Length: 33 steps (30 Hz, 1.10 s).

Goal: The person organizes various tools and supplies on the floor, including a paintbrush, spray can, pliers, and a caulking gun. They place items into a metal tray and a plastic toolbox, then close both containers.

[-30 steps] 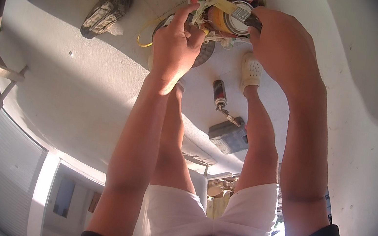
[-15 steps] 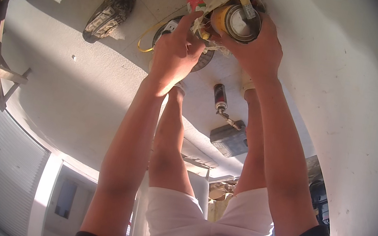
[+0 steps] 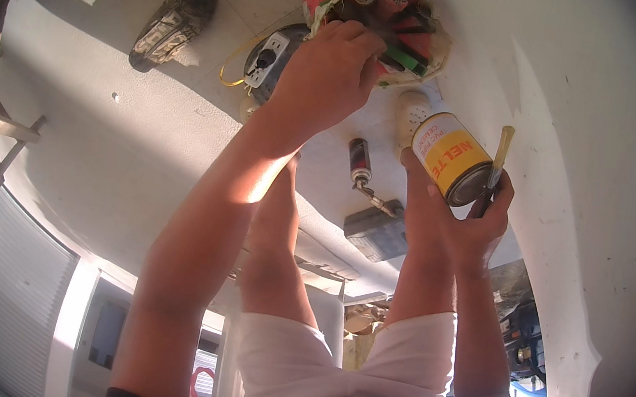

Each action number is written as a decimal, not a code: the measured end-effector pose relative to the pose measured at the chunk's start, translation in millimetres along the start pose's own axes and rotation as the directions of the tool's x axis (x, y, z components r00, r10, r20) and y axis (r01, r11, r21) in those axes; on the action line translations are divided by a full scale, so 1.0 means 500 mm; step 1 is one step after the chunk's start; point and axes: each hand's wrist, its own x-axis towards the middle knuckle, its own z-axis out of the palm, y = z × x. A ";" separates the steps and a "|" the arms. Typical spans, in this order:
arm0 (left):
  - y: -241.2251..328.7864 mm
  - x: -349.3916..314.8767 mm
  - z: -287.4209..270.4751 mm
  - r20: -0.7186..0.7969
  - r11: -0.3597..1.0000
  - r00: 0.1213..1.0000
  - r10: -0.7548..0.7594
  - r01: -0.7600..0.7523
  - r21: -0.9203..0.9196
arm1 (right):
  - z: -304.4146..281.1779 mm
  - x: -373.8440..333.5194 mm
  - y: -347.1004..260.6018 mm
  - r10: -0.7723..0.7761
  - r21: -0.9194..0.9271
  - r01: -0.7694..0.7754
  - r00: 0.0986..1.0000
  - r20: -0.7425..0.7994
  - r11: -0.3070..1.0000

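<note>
My right hand (image 3: 472, 233) grips a yellow-and-white can (image 3: 448, 154) from below, tilted on its side, out to the right above my right leg. Against the can's dark end is a paintbrush (image 3: 502, 149) with a pale handle, pinned by the fingers of that hand. My left hand (image 3: 334, 72) is closed at the near left rim of a white and red plastic bag (image 3: 432, 59); its fingertips are partly hidden. The bag gapes open, showing dark, red and green items, among them a green strip (image 3: 403, 59) beside my left thumb.
Left of the bag, a white power strip (image 3: 267, 60) lies on a dark round reel with a yellow cord. A camouflage shoe (image 3: 175, 26) is farther left. Between my feet are a torch canister (image 3: 360, 159) and a grey box (image 3: 377, 231). A pale wall (image 3: 590, 158) curves along the right.
The can and brush have come away from over the bag, down and to the right, in my right hand. My left hand has moved right across the bag's rim, and the bag's contents now show.
</note>
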 end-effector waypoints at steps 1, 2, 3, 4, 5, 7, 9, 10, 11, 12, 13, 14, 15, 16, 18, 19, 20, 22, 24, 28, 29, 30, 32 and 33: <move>-0.002 0.018 0.032 0.029 0.995 0.994 0.102 -0.102 -0.005 | 0.001 -0.004 0.004 0.044 0.029 -0.044 0.999 -0.002 0.999; -0.003 0.035 0.068 0.125 0.998 0.992 0.005 -0.012 0.056 | 0.003 -0.008 0.006 0.008 0.012 -0.008 1.000 0.022 1.000; -0.013 0.051 0.099 0.254 0.986 0.958 -0.134 0.103 0.135 | 0.003 -0.013 0.006 0.009 0.014 -0.010 1.000 0.029 1.000; -0.035 0.072 0.121 0.291 0.979 0.951 -0.102 0.045 0.197 | 0.005 -0.016 0.005 0.014 0.016 -0.015 0.999 0.050 1.000; -0.056 0.095 0.142 0.363 0.966 0.925 -0.108 0.011 0.259 | 0.005 -0.019 0.001 0.040 0.071 -0.045 0.997 0.067 0.996; -0.094 0.122 0.171 0.463 0.944 0.880 -0.103 -0.060 0.324 | 0.005 -0.021 -0.008 0.055 0.088 -0.061 0.997 0.061 0.994; -0.127 0.131 0.179 0.532 0.930 0.842 -0.088 -0.122 0.346 | 0.007 -0.018 -0.017 0.088 0.158 -0.098 0.993 0.074 0.983; -0.134 0.135 0.181 0.523 0.930 0.847 -0.099 -0.107 0.351 | 0.008 -0.013 -0.022 0.076 0.160 -0.087 0.994 0.074 0.983; -0.138 0.137 0.180 0.520 0.923 0.846 -0.117 -0.101 0.372 | 0.011 -0.007 -0.026 0.064 0.176 -0.074 0.996 0.062 0.982; -0.135 0.136 0.176 0.516 0.913 0.846 -0.132 -0.098 0.395 | 0.015 0.001 -0.028 0.070 0.185 -0.077 0.996 0.048 0.980; -0.128 0.131 0.169 0.421 0.939 0.895 -0.150 -0.004 0.344 | 0.022 0.010 -0.030 0.032 0.203 -0.035 0.999 0.017 0.979; -0.116 0.127 0.161 0.324 0.957 0.931 -0.171 0.079 0.279 | 0.029 0.019 -0.030 0.019 0.209 -0.015 1.000 -0.017 0.978; -0.102 0.123 0.151 0.244 0.967 0.947 -0.207 0.161 0.197 | 0.038 0.030 -0.029 0.009 0.213 0.004 0.998 -0.057 0.977; -0.089 0.118 0.136 0.193 0.972 0.972 -0.131 0.087 0.218 | 0.048 0.041 -0.028 -0.004 0.182 0.017 0.997 -0.072 0.983; -0.068 0.101 0.095 0.159 0.965 0.986 -0.047 0.003 0.264 | 0.068 0.061 -0.025 -0.029 0.120 0.040 0.995 -0.096 0.992; -0.059 0.096 0.075 0.139 0.967 0.990 -0.014 -0.022 0.254 | 0.076 0.070 -0.024 -0.099 0.147 0.113 0.990 -0.097 0.983; -0.053 0.090 0.055 0.153 0.968 0.988 -0.028 -0.012 0.249 | 0.083 0.077 -0.024 -0.114 0.145 0.132 0.986 -0.123 0.981; -0.054 0.102 0.025 0.123 0.980 0.984 -0.130 0.108 0.169 | 0.094 0.087 -0.028 -0.128 0.152 0.155 0.976 -0.175 0.976; -0.061 0.110 0.012 0.081 0.947 0.944 -0.319 0.321 -0.009 | 0.099 0.089 -0.033 -0.115 0.120 0.133 0.983 -0.143 0.984; -0.072 0.118 0.042 0.330 0.987 0.944 0.014 -0.066 0.146 | 0.092 0.068 -0.039 -0.087 0.206 0.118 0.985 -0.151 0.971; -0.070 0.117 0.059 0.280 0.988 0.959 0.032 -0.073 0.137 | 0.086 0.058 -0.038 -0.032 0.230 0.064 0.990 -0.140 0.971; -0.069 0.118 0.074 0.302 0.990 0.953 0.003 -0.046 0.135 | 0.080 0.049 -0.036 -0.007 0.222 0.035 0.992 -0.125 0.974; -0.069 0.127 0.095 0.462 0.940 0.876 -0.140 -0.030 0.341 | 0.062 0.027 -0.029 0.008 0.206 0.016 0.993 -0.115 0.978; -0.071 0.132 0.099 0.530 0.896 0.816 -0.232 -0.033 0.443 | 0.053 0.017 -0.023 -0.002 0.183 0.018 0.996 -0.087 0.983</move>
